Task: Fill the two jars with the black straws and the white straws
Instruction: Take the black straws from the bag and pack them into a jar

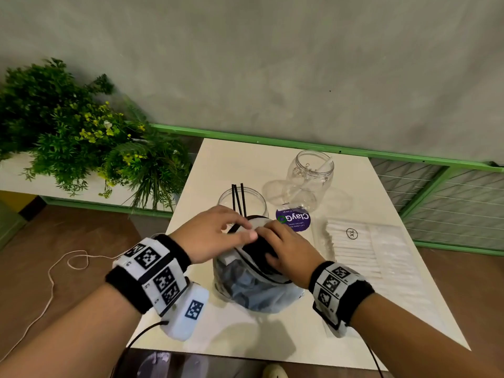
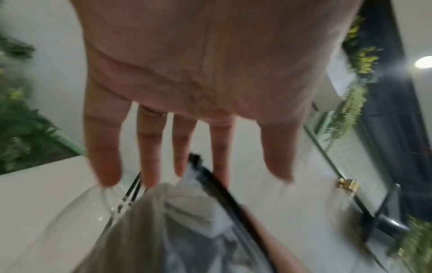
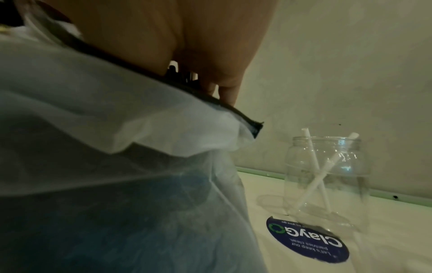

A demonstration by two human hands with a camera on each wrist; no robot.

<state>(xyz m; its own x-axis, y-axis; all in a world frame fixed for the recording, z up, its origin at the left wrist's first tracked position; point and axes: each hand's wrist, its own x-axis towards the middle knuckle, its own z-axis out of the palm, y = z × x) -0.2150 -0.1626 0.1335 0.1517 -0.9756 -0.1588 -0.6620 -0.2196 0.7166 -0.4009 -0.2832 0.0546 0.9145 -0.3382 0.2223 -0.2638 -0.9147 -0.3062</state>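
The left hand point(image 1: 215, 234), nearest the camera, hovered with straight, spread fingers over the top of a clear plastic bag point(image 1: 253, 287) of black straws, while the right hand point(image 1: 286, 252) had its fingers tucked into the bag's dark-edged mouth; whether they gripped anything inside could not be told. Behind the bag on the white table point(image 1: 272, 334) a jar point(image 1: 242, 199) held three black straws point(image 1: 238, 199), and a second jar point(image 3: 327, 182) farther right held two white straws point(image 3: 315, 177), near a packet of white straws point(image 1: 360, 249).

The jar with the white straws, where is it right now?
In the head view the jar with the white straws stands at the table's far right, behind the purple sticker and right of the jar with the black straws.
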